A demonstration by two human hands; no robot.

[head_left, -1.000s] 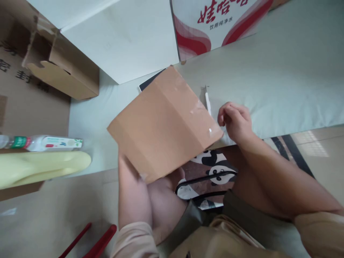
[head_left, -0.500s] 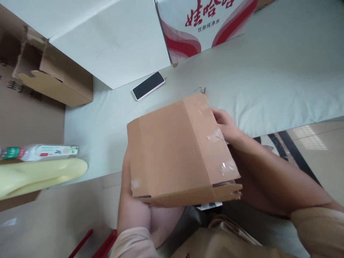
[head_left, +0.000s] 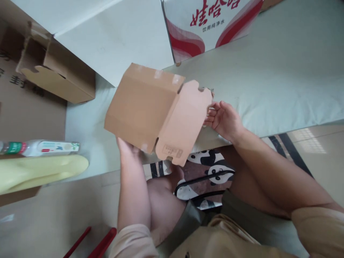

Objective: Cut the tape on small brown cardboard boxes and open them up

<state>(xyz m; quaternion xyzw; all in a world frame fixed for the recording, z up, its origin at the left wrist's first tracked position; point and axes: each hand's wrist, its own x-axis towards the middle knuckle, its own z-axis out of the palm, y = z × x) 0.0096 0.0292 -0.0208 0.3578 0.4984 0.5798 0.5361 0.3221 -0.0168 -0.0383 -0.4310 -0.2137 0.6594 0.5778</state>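
A small brown cardboard box (head_left: 145, 107) with bits of clear tape on it is held up over the pale grey surface (head_left: 268, 71). My left hand (head_left: 127, 148) grips it from underneath at its near corner. One end flap (head_left: 182, 122) stands open toward me, and my right hand (head_left: 224, 120) holds that flap's far edge with its fingertips. The box hides the phone and the small white tool that lay on the surface.
A red-and-white printed carton (head_left: 212, 25) and a white box (head_left: 115, 39) stand at the back. An open brown carton (head_left: 57, 73) sits at the left, with a plastic bottle (head_left: 40, 148) and a pale yellow object (head_left: 40, 172) below it. Red handles (head_left: 91, 243) lie on the floor.
The box was turned over between my hands, from closed side up to end flap swung open toward me. My right hand moved from the surface to the box, then onto the flap.
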